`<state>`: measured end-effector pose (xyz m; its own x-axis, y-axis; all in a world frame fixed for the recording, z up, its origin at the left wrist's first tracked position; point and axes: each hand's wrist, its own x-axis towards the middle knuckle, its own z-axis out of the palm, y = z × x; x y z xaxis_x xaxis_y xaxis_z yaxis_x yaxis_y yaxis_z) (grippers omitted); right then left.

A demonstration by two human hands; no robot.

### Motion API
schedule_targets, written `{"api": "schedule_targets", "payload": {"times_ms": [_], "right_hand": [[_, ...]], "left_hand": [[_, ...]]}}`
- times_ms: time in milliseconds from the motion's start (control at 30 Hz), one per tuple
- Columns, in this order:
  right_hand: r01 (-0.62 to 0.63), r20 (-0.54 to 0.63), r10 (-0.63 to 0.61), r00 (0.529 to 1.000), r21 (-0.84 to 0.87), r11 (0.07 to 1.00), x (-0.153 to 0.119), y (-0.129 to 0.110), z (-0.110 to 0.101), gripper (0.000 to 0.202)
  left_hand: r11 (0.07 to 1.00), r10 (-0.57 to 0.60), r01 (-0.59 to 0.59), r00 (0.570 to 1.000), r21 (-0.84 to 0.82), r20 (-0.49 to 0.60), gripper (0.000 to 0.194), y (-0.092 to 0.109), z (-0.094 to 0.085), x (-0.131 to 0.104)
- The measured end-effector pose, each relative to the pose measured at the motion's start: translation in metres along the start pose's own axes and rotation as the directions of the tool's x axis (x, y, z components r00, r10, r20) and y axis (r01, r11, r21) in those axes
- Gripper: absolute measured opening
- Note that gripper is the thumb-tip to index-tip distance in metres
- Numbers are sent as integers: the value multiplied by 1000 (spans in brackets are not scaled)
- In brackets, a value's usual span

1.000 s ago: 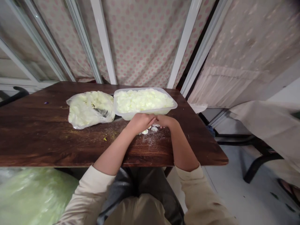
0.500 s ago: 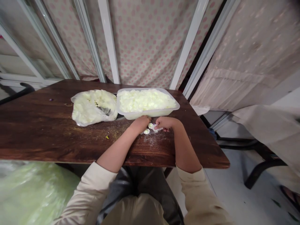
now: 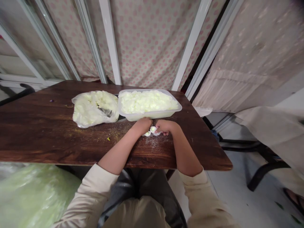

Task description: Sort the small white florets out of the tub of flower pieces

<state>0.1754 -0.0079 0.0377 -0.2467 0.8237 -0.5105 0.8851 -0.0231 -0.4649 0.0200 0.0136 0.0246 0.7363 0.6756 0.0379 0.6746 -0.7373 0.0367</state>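
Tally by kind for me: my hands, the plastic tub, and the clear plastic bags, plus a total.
Hands: 2, left hand and right hand
Tub: 1, plastic tub
Clear bags: 2, tabletop bag and lower-left bag
Total: 5

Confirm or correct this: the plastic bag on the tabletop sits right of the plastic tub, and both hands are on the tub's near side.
The bag's side is wrong: the head view shows the plastic bag left of the plastic tub. The left hand and right hand are indeed on the tub's near side.
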Motion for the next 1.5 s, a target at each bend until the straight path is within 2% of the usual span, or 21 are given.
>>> {"api": "schedule_targets", "payload": {"times_ms": [67,133,233,300,433,500,567,667,767,867,933,1067,1167,1267,1500], "right_hand": [[62,56,-65,996,47,997,-3,3,-4,24],[127,38,-133,990,127,984,-5,7,-8,24],[219,-187,-180,966,212,952,-8,9,-12,24],[309,-342,-211,916,263,914,-10,6,-13,24],[517,-554,-266,789,363,776,-13,-2,-14,26],[595,-653,-246,716,388,704,-13,-6,-13,27],[638,-697,-224,681,415,648,-11,-10,-12,28],[621,-661,-198,723,497,607,-4,-18,-5,26],[602,-644,-154,750,568,561,6,-25,3,23],[601,-637,-130,760,612,514,12,-26,6,25],[607,-624,-156,766,622,495,13,-25,6,25],[642,-648,-176,741,607,469,9,-22,3,21],[633,-647,-155,747,620,464,4,-22,-1,25],[618,-638,-128,760,645,450,1,-23,-2,27],[637,-635,-113,765,716,287,6,-30,3,28]], "left_hand": [[1000,4,-3,1000,-11,6,23,-1,0,0],[1000,7,-6,1000,-20,12,23,-2,-1,0],[998,24,-24,1000,-64,8,23,-2,-2,0],[992,45,-48,998,-113,-36,24,-2,-5,-1],[977,81,-122,971,-176,-224,26,-3,-16,-5],[972,85,-152,939,-181,-332,28,-2,-21,-9],[973,71,-163,887,-165,-456,29,0,-25,-13],[984,60,-150,795,-100,-603,29,4,-27,-16],[991,86,-132,761,-24,-643,29,5,-27,-16],[989,120,-147,762,11,-636,29,4,-29,-15],[988,122,-153,778,2,-616,29,3,-31,-15],[990,81,-133,814,-49,-575,29,3,-31,-16],[987,40,-124,792,-97,-610,29,4,-28,-15],[977,53,-172,769,-126,-637,28,4,-25,-14],[977,99,-194,779,-89,-620,25,4,-22,-12]]}}
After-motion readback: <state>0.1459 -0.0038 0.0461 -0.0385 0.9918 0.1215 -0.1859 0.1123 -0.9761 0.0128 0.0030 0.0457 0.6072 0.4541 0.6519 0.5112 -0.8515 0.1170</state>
